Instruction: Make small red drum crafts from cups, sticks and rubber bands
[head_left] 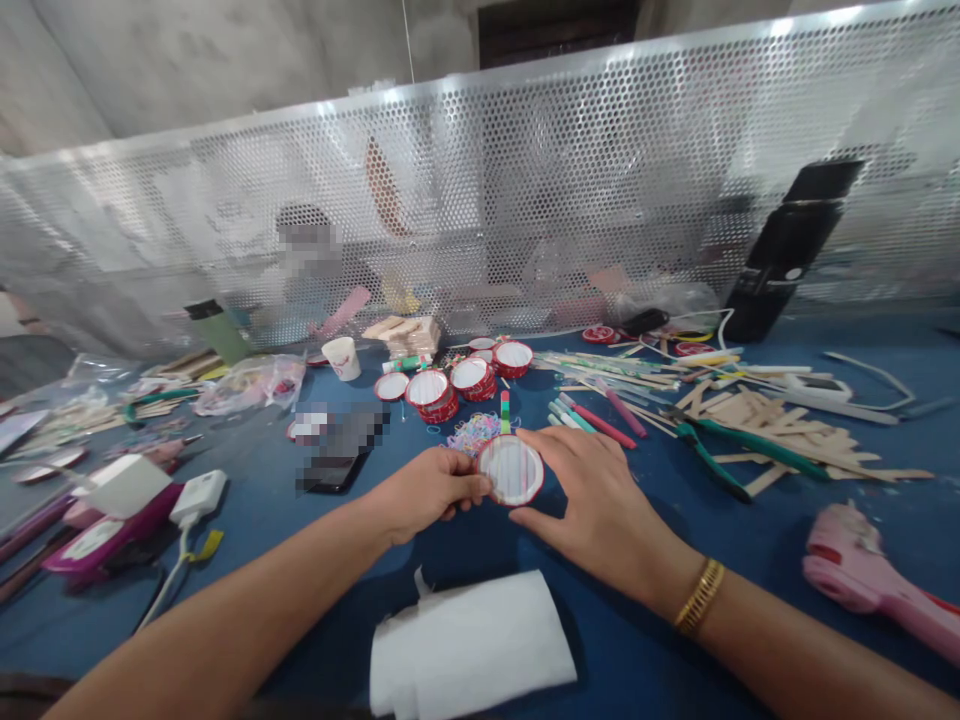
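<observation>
Between both hands sits a small round red-rimmed lid with a white inside, held just above the blue table. My left hand pinches its left rim with closed fingers. My right hand curls around its right side, thumb below and fingers on top. A gold bangle is on my right wrist. Just behind the lid lies a heap of small coloured rubber bands.
Several more red-rimmed lids stand further back. Coloured pens, wooden sticks and green-handled pliers lie at right, a pink glue gun near right. White folded paper lies close. A phone and charger lie left. A perforated metal screen backs the table.
</observation>
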